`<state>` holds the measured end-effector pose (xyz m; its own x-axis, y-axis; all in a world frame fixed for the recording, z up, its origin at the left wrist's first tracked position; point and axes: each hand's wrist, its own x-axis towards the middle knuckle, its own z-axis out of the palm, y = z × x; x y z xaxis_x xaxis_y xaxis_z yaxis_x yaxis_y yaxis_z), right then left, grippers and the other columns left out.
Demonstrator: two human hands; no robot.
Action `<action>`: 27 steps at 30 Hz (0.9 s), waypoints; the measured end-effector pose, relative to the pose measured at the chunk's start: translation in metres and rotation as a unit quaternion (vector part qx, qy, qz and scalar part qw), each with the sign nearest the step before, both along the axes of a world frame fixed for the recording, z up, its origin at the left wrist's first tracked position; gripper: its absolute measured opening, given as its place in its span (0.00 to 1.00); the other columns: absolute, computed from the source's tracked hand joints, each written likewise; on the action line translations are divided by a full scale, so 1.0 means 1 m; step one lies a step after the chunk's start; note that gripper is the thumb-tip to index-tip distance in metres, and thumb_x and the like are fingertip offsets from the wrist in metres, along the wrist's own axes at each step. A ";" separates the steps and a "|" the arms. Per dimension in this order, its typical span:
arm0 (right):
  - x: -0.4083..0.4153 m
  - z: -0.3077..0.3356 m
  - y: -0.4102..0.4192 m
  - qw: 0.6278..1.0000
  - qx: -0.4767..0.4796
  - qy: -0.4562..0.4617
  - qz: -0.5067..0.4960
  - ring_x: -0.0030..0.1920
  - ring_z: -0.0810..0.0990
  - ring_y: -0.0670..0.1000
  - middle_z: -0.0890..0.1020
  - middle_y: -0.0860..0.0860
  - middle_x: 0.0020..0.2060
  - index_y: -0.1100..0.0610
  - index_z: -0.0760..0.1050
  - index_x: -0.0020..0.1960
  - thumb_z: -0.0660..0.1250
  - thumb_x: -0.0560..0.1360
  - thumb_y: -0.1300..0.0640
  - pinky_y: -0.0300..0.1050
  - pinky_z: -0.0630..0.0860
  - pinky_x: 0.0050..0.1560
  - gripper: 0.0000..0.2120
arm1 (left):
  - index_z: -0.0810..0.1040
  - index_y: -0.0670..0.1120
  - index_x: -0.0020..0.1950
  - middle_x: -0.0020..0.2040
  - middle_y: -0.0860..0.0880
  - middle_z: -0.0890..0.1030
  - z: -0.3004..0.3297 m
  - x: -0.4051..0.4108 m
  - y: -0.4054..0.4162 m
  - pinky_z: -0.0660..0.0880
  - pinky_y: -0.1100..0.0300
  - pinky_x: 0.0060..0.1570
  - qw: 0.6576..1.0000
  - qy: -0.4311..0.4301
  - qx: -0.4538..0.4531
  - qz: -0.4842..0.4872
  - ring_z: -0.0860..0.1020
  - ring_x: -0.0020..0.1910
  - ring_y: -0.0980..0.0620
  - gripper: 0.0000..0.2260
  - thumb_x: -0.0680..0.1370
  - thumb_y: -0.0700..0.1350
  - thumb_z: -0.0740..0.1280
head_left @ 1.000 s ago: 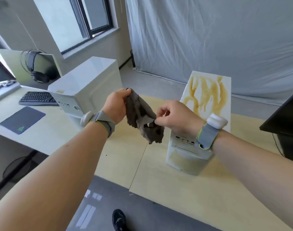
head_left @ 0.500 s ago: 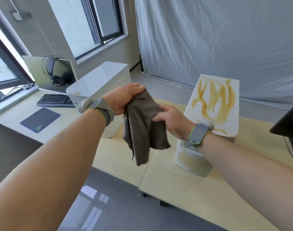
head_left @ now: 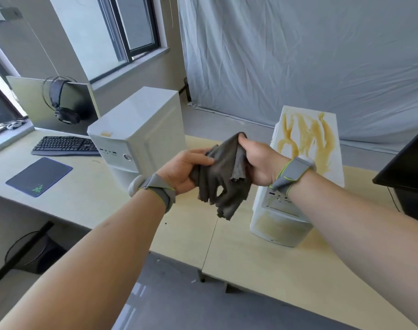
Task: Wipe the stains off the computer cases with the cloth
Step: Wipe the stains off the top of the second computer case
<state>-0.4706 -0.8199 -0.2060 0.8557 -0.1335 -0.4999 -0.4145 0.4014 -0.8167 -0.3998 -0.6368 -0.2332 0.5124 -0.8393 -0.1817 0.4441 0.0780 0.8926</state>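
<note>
Both hands, L (head_left: 184, 170) & R (head_left: 258, 163), gripping bunched grey cloth (head_left: 223, 179) above surface (head_left: 262, 258), betw. 2 cases; R case (head_left: 305, 148) stained yellow

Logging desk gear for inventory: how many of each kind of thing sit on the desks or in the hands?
Computer cases: 2
Cloths: 1
Keyboards: 1
Mouse pads: 1
Headphones: 1
Monitors: 2
Total: 8

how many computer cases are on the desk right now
2. One white computer case stands on the left, by the keyboard, with a small spot on top. The other computer case stands on the right, behind the right hand, smeared with yellow-brown stains. None seems hidden.
</note>
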 end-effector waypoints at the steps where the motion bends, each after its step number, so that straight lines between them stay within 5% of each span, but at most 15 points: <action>1: -0.002 -0.005 -0.001 0.999 -0.006 0.036 0.032 0.53 0.84 0.58 0.85 0.59 0.54 0.60 0.81 0.60 0.56 0.80 0.32 0.53 0.79 0.55 0.34 | 0.63 0.30 0.74 0.66 0.32 0.70 0.004 0.004 0.002 0.63 0.38 0.73 0.999 0.015 -0.016 0.033 0.71 0.65 0.35 0.26 0.76 0.34 0.63; 5: -0.026 -0.026 -0.006 0.988 0.049 0.102 0.109 0.31 0.77 0.55 0.78 0.56 0.35 0.62 0.79 0.41 0.56 0.68 0.20 0.41 0.74 0.35 0.43 | 0.69 0.39 0.74 0.65 0.37 0.77 0.013 0.023 0.009 0.73 0.43 0.68 0.981 0.035 0.008 0.191 0.79 0.61 0.38 0.23 0.79 0.34 0.64; 8: -0.039 -0.042 0.004 0.983 0.181 0.036 0.011 0.46 0.83 0.59 0.83 0.61 0.47 0.68 0.77 0.60 0.63 0.69 0.24 0.49 0.79 0.52 0.46 | 0.72 0.44 0.72 0.63 0.37 0.78 0.012 0.036 0.018 0.78 0.45 0.63 0.963 0.029 0.062 0.262 0.81 0.59 0.41 0.21 0.79 0.37 0.68; 10: -0.038 -0.052 0.014 0.976 0.213 0.008 -0.042 0.54 0.81 0.63 0.81 0.62 0.53 0.67 0.76 0.64 0.73 0.71 0.36 0.58 0.75 0.65 0.38 | 0.74 0.44 0.70 0.63 0.38 0.78 0.009 0.043 0.024 0.78 0.45 0.62 0.957 0.028 0.090 0.275 0.80 0.60 0.41 0.20 0.79 0.38 0.70; 14: -0.032 -0.062 0.039 0.998 0.003 0.026 -0.051 0.42 0.83 0.58 0.83 0.59 0.43 0.60 0.78 0.45 0.70 0.77 0.60 0.53 0.81 0.48 0.04 | 0.76 0.44 0.68 0.63 0.38 0.78 0.010 0.047 0.027 0.80 0.46 0.60 0.962 0.027 0.110 0.248 0.80 0.60 0.39 0.17 0.79 0.36 0.69; 17: -0.025 -0.064 0.029 0.982 -0.148 0.007 -0.117 0.48 0.84 0.57 0.84 0.55 0.47 0.54 0.78 0.53 0.68 0.78 0.61 0.52 0.82 0.45 0.06 | 0.79 0.42 0.66 0.62 0.39 0.79 0.016 0.051 0.034 0.82 0.54 0.54 0.965 -0.060 0.177 0.182 0.80 0.58 0.41 0.18 0.77 0.31 0.68; 19: -0.024 -0.060 0.020 0.957 -0.273 -0.009 -0.094 0.47 0.83 0.55 0.85 0.52 0.45 0.54 0.82 0.53 0.63 0.80 0.59 0.51 0.82 0.48 0.09 | 0.80 0.44 0.65 0.62 0.42 0.79 0.018 0.058 0.043 0.78 0.54 0.61 0.950 -0.149 0.253 0.101 0.78 0.59 0.43 0.22 0.73 0.30 0.72; 21: -0.023 -0.056 0.012 0.926 -0.371 -0.020 -0.069 0.44 0.82 0.52 0.84 0.48 0.41 0.56 0.83 0.48 0.62 0.80 0.57 0.49 0.79 0.49 0.10 | 0.82 0.49 0.63 0.59 0.48 0.81 0.019 0.062 0.047 0.76 0.52 0.63 0.879 -0.291 0.377 0.017 0.78 0.58 0.45 0.25 0.68 0.33 0.76; 23: -0.022 -0.051 0.005 0.917 -0.395 -0.028 -0.038 0.40 0.80 0.52 0.82 0.48 0.37 0.59 0.83 0.44 0.70 0.72 0.50 0.47 0.77 0.45 0.12 | 0.84 0.53 0.57 0.53 0.51 0.83 0.015 0.065 0.046 0.77 0.56 0.54 0.782 -0.415 0.465 -0.026 0.79 0.52 0.49 0.18 0.69 0.38 0.76; 25: -0.022 -0.046 -0.001 0.905 -0.424 -0.005 0.028 0.40 0.81 0.52 0.83 0.49 0.38 0.57 0.83 0.44 0.79 0.65 0.49 0.46 0.76 0.43 0.14 | 0.85 0.53 0.47 0.48 0.50 0.83 0.013 0.063 0.044 0.76 0.59 0.47 0.715 -0.474 0.513 -0.029 0.79 0.47 0.50 0.05 0.75 0.44 0.72; 27: -0.022 -0.042 -0.003 0.855 -0.511 0.014 0.085 0.41 0.79 0.53 0.82 0.50 0.37 0.57 0.82 0.43 0.78 0.66 0.53 0.46 0.74 0.42 0.10 | 0.82 0.54 0.38 0.48 0.49 0.80 0.008 0.066 0.045 0.76 0.55 0.52 0.677 -0.496 0.544 -0.025 0.76 0.50 0.48 0.07 0.76 0.51 0.70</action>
